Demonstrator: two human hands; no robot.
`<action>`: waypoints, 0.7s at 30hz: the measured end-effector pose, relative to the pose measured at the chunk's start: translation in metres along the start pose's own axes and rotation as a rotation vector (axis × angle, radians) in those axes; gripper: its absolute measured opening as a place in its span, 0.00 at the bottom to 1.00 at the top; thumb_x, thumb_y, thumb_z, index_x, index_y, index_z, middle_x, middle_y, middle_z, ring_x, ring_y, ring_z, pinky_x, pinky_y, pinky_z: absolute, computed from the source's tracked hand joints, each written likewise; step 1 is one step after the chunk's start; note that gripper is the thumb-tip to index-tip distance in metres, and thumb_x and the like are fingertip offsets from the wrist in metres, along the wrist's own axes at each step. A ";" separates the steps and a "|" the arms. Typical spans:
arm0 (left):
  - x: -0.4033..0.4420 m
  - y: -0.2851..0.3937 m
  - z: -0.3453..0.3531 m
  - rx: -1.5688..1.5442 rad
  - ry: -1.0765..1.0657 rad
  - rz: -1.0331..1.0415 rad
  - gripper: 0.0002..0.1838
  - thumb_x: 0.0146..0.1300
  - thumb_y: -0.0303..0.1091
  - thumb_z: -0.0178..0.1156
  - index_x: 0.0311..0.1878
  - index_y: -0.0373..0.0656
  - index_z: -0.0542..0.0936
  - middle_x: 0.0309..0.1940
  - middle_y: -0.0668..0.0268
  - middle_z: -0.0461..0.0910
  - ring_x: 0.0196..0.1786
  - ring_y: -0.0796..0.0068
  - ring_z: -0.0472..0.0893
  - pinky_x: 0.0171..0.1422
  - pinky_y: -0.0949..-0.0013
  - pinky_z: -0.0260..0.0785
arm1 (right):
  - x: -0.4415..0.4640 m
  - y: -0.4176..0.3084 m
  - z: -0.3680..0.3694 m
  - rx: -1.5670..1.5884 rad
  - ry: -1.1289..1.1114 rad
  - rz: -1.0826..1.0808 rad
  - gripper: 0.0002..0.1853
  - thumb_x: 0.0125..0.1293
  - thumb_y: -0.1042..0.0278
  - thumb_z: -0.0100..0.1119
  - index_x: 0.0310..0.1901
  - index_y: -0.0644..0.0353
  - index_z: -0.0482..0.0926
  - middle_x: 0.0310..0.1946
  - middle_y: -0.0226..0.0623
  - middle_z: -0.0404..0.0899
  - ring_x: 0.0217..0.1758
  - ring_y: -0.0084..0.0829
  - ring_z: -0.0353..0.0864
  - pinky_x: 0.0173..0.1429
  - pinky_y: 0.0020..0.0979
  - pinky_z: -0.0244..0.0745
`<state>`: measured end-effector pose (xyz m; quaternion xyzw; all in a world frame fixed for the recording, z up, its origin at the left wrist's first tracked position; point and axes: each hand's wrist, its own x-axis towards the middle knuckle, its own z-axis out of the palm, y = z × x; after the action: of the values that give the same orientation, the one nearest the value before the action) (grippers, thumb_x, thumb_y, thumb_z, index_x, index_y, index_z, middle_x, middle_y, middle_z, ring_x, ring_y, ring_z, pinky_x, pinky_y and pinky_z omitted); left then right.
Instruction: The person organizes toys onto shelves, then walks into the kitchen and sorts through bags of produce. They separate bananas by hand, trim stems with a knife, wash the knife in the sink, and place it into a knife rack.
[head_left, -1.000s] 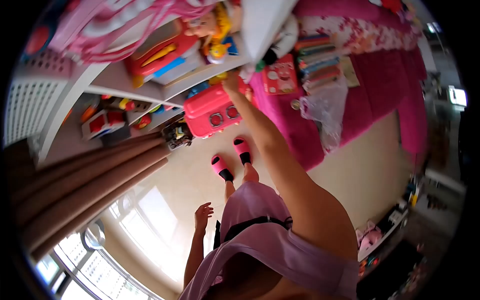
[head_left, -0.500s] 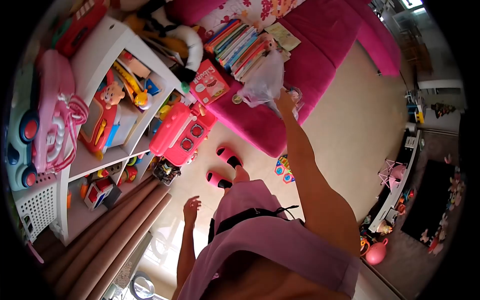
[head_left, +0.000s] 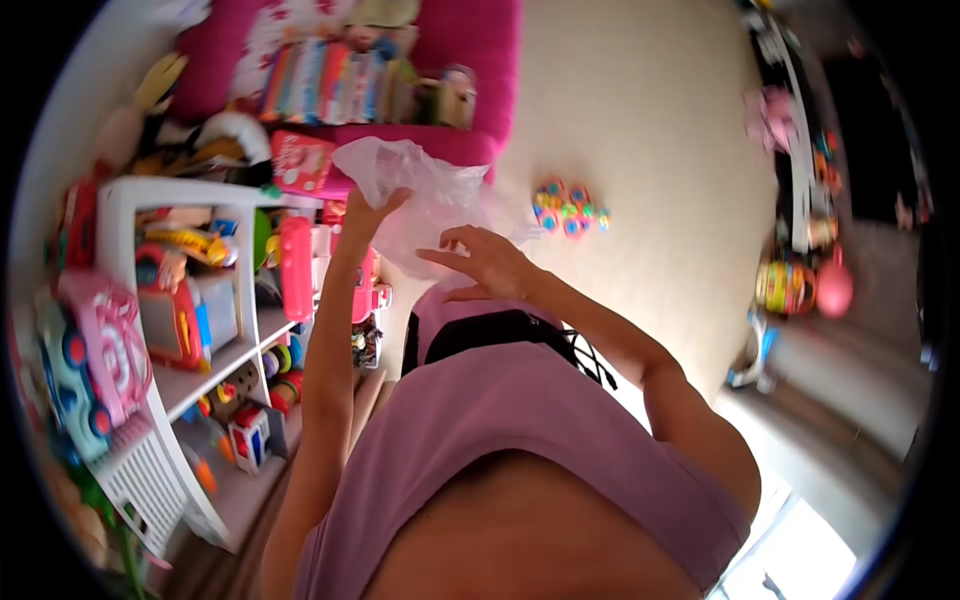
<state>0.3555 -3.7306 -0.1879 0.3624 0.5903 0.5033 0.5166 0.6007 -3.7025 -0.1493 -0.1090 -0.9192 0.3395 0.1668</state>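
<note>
A translucent plastic bag [head_left: 425,195] hangs in front of my body, near the sofa's edge. My left hand [head_left: 372,212] pinches the bag at its left side, thumb pointing right. On the bag's right, my right hand [head_left: 488,262] has its fingers spread and slightly curled, over the lower part of the bag. Behind the bag, a row of books [head_left: 325,85] stands on the pink sofa [head_left: 455,45]. A red box [head_left: 300,162] lies at the sofa's front edge, left of the bag.
A white shelf [head_left: 213,375] full of toys stands on the left, with a pink toy case [head_left: 297,268] beside it. Colourful toy pieces [head_left: 570,208] lie on the floor [head_left: 640,110]. A pink ball [head_left: 834,288] is at the right by a low cabinet.
The bag has moved off the sofa to in front of my body. My left hand has risen to it, and my right hand has drawn back towards me. The view has turned.
</note>
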 end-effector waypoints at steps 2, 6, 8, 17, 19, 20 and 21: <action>-0.017 0.013 0.032 0.019 -0.078 -0.125 0.29 0.54 0.31 0.71 0.59 0.36 0.72 0.51 0.62 0.78 0.54 0.71 0.77 0.59 0.67 0.71 | -0.039 -0.021 0.010 -0.066 0.410 0.309 0.48 0.49 0.57 0.75 0.72 0.44 0.59 0.52 0.41 0.70 0.52 0.43 0.73 0.54 0.42 0.73; -0.043 0.007 0.097 0.201 -0.354 -0.151 0.30 0.53 0.29 0.72 0.60 0.39 0.72 0.53 0.65 0.77 0.56 0.71 0.76 0.62 0.66 0.69 | -0.098 -0.025 -0.016 0.164 0.804 0.720 0.46 0.48 0.65 0.77 0.68 0.55 0.60 0.59 0.42 0.68 0.57 0.39 0.73 0.59 0.42 0.71; -0.048 0.007 0.138 0.204 -0.539 -0.221 0.29 0.56 0.28 0.69 0.62 0.40 0.72 0.53 0.64 0.77 0.57 0.71 0.75 0.64 0.65 0.68 | -0.138 -0.030 -0.039 0.499 0.600 0.798 0.34 0.51 0.70 0.74 0.60 0.60 0.70 0.54 0.39 0.75 0.57 0.32 0.74 0.59 0.36 0.71; -0.014 0.017 0.347 0.689 -1.015 0.329 0.40 0.51 0.66 0.68 0.45 0.31 0.75 0.29 0.56 0.76 0.36 0.60 0.78 0.47 0.61 0.70 | -0.379 -0.037 -0.136 0.184 1.330 0.947 0.09 0.58 0.82 0.64 0.41 0.64 0.80 0.33 0.27 0.79 0.37 0.17 0.74 0.45 0.20 0.71; -0.016 0.032 0.415 0.832 -0.999 0.432 0.44 0.46 0.69 0.68 0.43 0.30 0.75 0.30 0.53 0.77 0.37 0.58 0.78 0.47 0.61 0.70 | -0.421 -0.048 -0.174 0.187 1.383 0.901 0.15 0.57 0.80 0.66 0.47 0.62 0.78 0.35 0.26 0.78 0.38 0.18 0.75 0.46 0.21 0.72; -0.021 0.043 0.461 0.947 -0.998 0.536 0.48 0.42 0.72 0.69 0.42 0.28 0.74 0.32 0.50 0.77 0.38 0.55 0.79 0.48 0.60 0.70 | -0.440 -0.053 -0.196 0.077 1.281 0.970 0.18 0.55 0.77 0.70 0.48 0.62 0.78 0.36 0.27 0.78 0.39 0.20 0.75 0.47 0.22 0.71; -0.028 0.051 0.505 0.884 -1.066 0.541 0.46 0.40 0.68 0.72 0.47 0.32 0.75 0.39 0.51 0.78 0.43 0.55 0.79 0.51 0.60 0.70 | -0.451 -0.064 -0.218 -0.051 1.181 1.057 0.21 0.52 0.74 0.73 0.49 0.61 0.79 0.38 0.28 0.78 0.41 0.21 0.75 0.49 0.24 0.71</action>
<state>0.8490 -3.6342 -0.1109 0.8645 0.2970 0.0842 0.3967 1.0933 -3.7636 -0.0562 -0.6969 -0.5127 0.2384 0.4411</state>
